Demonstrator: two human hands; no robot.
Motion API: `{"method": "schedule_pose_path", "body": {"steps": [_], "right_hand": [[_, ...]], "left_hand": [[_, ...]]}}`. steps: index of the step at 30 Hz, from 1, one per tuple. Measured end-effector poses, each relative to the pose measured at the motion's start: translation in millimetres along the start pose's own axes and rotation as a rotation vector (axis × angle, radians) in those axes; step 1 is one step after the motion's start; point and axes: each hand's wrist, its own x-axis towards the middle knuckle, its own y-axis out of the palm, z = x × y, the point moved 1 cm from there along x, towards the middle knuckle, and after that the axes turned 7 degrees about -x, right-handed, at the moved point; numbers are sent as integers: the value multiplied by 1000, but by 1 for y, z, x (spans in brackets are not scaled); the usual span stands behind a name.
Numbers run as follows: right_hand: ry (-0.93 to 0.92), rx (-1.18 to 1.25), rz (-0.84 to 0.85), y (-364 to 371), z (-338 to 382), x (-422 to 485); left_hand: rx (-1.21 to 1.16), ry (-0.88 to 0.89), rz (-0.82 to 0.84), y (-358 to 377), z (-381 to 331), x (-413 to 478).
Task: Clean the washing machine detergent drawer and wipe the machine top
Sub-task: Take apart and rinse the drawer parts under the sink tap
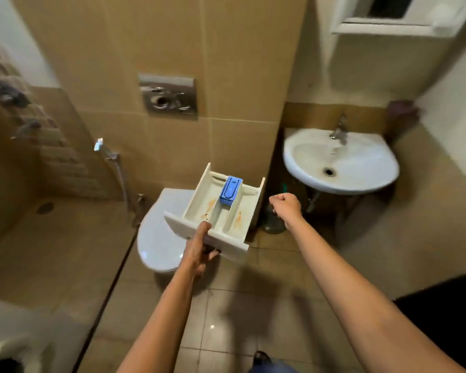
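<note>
Beige bathroom tiles surround a closed toilet [156, 238], above which the left hand [199, 249] grips the front panel of the detergent drawer [199, 203], thumb hooked over its rim. Beyond the thumb, the drawer's compartments hold orange stains and a blue insert [230, 191]. Just right of the drawer, the right hand [287, 207] is curled into a fist, holding nothing. Beyond it, water from the tap [339, 130] runs into the sink [374, 181].

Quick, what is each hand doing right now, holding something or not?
Left hand: holds the detergent drawer by its front panel.
Right hand: fingers curled into a fist, nothing visible in it.
</note>
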Motion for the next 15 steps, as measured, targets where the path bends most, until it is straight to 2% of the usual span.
{"method": "schedule_pose_path", "body": {"steps": [6, 15], "right_hand": [[111, 73, -122, -107, -51, 39], [198, 201, -275, -191, -98, 87]], "left_hand": [[105, -51, 129, 120, 40, 18], [294, -117, 254, 245, 71, 62]]}}
